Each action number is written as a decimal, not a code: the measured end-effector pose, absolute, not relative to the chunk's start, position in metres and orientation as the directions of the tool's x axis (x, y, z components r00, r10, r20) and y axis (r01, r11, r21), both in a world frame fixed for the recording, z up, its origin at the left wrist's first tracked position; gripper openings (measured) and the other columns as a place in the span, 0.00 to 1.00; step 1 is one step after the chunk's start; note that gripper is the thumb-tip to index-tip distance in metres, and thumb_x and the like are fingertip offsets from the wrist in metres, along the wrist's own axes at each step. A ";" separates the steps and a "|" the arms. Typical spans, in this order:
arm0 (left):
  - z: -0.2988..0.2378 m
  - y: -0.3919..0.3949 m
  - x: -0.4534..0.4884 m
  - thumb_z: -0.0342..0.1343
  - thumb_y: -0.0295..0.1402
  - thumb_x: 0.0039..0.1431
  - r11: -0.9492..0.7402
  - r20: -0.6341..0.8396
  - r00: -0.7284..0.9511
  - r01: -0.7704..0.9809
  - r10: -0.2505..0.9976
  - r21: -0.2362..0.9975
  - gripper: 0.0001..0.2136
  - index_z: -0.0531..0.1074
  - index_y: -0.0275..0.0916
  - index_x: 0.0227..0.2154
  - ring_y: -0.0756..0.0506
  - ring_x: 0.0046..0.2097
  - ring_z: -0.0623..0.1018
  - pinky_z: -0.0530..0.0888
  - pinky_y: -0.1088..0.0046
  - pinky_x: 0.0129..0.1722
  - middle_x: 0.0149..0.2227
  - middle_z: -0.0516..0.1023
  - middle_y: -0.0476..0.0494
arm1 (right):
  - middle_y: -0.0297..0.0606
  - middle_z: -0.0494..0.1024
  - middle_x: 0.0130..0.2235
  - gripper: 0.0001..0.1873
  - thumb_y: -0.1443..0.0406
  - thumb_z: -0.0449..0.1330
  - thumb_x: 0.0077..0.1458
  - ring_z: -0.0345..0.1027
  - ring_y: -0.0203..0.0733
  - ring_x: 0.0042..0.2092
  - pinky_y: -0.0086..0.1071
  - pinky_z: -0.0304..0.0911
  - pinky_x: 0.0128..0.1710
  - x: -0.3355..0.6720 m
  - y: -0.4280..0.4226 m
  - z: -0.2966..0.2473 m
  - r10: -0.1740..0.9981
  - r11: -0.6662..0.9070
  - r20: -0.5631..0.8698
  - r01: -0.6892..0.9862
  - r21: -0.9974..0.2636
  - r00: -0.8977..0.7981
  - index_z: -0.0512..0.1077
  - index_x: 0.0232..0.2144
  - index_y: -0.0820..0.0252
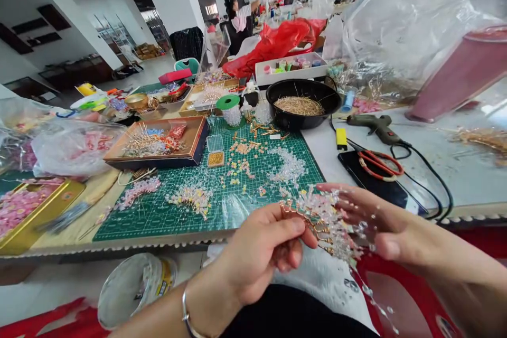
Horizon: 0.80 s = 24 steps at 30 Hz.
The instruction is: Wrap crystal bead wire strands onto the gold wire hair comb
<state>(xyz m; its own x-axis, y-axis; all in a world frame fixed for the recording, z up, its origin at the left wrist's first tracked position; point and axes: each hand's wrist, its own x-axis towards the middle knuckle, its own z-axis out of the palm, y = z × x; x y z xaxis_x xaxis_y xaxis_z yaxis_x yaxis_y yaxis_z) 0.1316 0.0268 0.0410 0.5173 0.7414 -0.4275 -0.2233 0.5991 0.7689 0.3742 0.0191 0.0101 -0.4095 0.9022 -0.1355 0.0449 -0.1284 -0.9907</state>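
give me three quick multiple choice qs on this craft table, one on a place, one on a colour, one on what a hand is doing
1. Where is the glue gun?
A in the black bowl
B on the white tabletop
C on the green cutting mat

2. What colour are the scissors' handles?
A blue
B orange-red
C yellow

3. What is the left hand doing?
A resting flat on the mat
B holding the scissors
C gripping a gold-wire beaded piece

1 B, it lies right of the mat.
2 B, the loops show orange-red.
3 C, its fingers pinch the gold wire.
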 end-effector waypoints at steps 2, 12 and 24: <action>0.034 0.014 0.130 0.58 0.31 0.59 0.596 -0.437 0.500 -0.217 0.748 0.773 0.07 0.71 0.32 0.30 0.58 0.20 0.68 0.58 0.82 0.19 0.25 0.75 0.47 | 0.40 0.73 0.59 0.49 0.45 0.70 0.43 0.66 0.54 0.61 0.44 0.62 0.59 0.362 0.009 0.004 0.832 -0.282 -0.191 -0.100 -0.954 -0.521 0.58 0.64 0.38; 0.014 -0.012 0.117 0.58 0.35 0.60 0.645 -0.520 0.516 -0.086 0.681 0.759 0.08 0.70 0.35 0.34 0.53 0.26 0.77 0.67 0.79 0.26 0.31 0.79 0.44 | 0.34 0.80 0.44 0.27 0.59 0.68 0.55 0.74 0.37 0.43 0.27 0.68 0.44 0.329 -0.017 -0.012 0.864 -0.457 -0.363 -0.240 -0.856 -0.350 0.65 0.55 0.47; 0.000 -0.006 0.104 0.61 0.36 0.56 0.616 -0.568 0.530 0.103 0.630 0.781 0.09 0.74 0.34 0.31 0.52 0.27 0.74 0.61 0.77 0.26 0.29 0.79 0.46 | 0.41 0.73 0.52 0.47 0.53 0.70 0.49 0.72 0.45 0.48 0.36 0.70 0.46 0.330 -0.008 -0.030 0.878 -0.286 -0.348 0.223 -0.932 -0.329 0.50 0.65 0.46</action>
<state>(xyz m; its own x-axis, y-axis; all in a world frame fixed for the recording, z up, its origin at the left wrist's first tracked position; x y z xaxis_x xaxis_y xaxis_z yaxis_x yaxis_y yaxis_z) 0.1037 -0.0060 -0.0003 0.5297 0.6302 -0.5677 0.1032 0.6165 0.7806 0.3301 -0.0076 -0.0302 -0.3294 0.8777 -0.3479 0.2230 -0.2857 -0.9320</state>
